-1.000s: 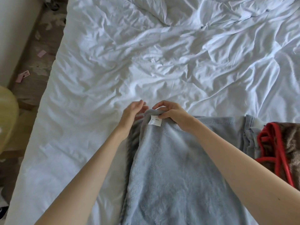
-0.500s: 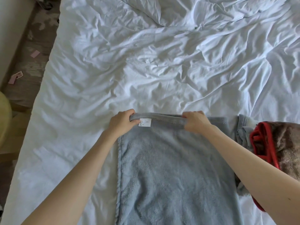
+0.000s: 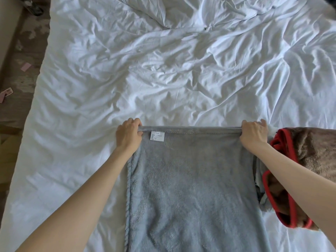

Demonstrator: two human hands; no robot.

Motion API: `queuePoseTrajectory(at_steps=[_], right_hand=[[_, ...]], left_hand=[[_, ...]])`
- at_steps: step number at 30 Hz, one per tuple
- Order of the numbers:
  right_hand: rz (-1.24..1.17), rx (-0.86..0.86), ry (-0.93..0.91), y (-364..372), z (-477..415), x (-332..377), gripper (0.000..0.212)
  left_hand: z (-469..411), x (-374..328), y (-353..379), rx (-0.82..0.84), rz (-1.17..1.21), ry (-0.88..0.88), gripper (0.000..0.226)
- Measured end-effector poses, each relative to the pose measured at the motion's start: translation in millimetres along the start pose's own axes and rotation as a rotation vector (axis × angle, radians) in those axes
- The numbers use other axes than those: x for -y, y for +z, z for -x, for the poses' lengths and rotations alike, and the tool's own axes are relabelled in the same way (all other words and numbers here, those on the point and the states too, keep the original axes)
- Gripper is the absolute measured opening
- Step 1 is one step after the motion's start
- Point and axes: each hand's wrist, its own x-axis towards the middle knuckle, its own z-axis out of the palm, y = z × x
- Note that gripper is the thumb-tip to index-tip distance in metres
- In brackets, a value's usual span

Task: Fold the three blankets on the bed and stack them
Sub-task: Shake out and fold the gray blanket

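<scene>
Your left hand (image 3: 129, 135) grips the far left corner of the grey blanket (image 3: 190, 188), fingers curled over its doubled edge just beside the white label (image 3: 157, 135). Your right hand (image 3: 253, 134) grips the far right corner the same way, and the edge runs taut between them. The blanket lies flat at the near edge of the bed (image 3: 91, 88), running out of view below.

If you pull unevenly, the layers likely shear and the fold comes out skewed. Your right forearm crosses the brown blanket with red trim (image 3: 312, 151), which touches the grey one's right side, so a fold could drag it along. I cannot pick out a third blanket with certainty.
</scene>
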Motion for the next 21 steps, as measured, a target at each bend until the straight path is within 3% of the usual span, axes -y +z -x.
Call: queuePoseTrajectory(at_steps=[3,8,12,15,21], right_hand=[[-0.011,0.020,0.008,4.5,2.0,4.6,0.034],[-0.131,0.145,-0.012,4.7,2.5,1.9,0.030],[-0.494,0.178,0.011,-10.0,15.8,4.3,0.018],[-0.793,0.262,0.050,-24.7,38.4,17.7,0.028],[-1.277,0.382,0.156,-43.8,101.0,63.9,0.035]], left_hand=[[-6.4,1.4,4.1,0.149,-0.108,0.024,0.032],[-7.4,1.5,-0.3,0.377,-0.165,-0.077,0.037],[3.6,-4.2,-11.1,0.373,0.228,-0.277,0.032],[23.5,-24.8,-15.2,0.318,0.640,-0.397,0.025],[77.1,-93.9,-21.8,0.297,1.056,-0.437,0.018]])
